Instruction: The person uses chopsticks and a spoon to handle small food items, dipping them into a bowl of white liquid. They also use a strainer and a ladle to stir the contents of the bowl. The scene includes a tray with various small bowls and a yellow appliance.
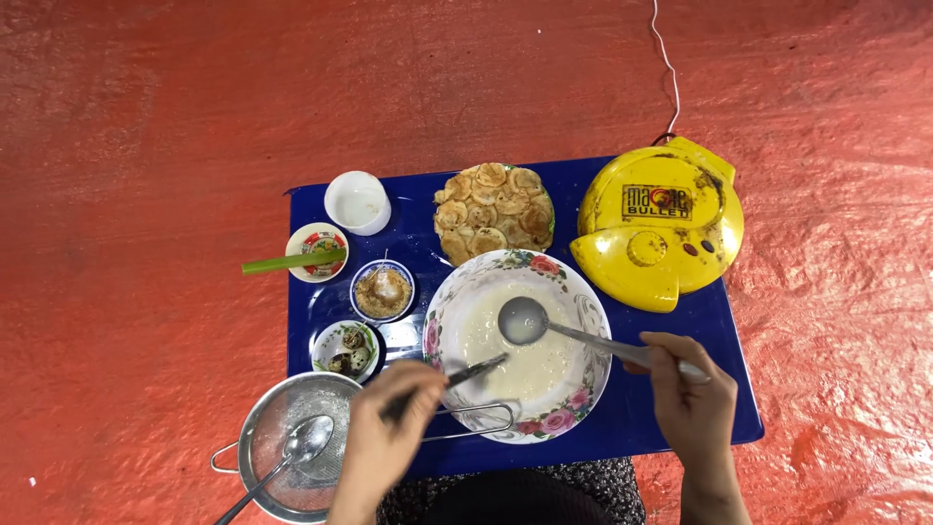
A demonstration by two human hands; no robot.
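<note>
A blue tray [700, 408] sits at the centre of the frame on a red floor [146, 146], which lies open on all sides: wide bare stretches at the left, top and right of the frame. The tray itself is crowded. A yellow round appliance [661, 224] fills its upper right corner and overhangs the edge, a white cord [669, 68] running up from it. A plate of small fried cakes [494, 209] sits at top centre. A white cup [358, 201] and three small dishes line the left side of the tray.

The flowered bowl [515, 342] of pale batter stands at lower centre of the tray, its near rim close to the tray's front edge. The right hand [688, 389], at lower right, is closed around the handle of a ladle [523, 321], whose cup hovers over the batter in mid-bowl. The left hand [389, 423], at lower left of the bowl, pinches a dark slender utensil [466, 372], its tip reaching over the bowl's near rim. Just left of that hand, off the tray's corner, a metal sieve [267, 437] holds a spoon [301, 442].
</note>
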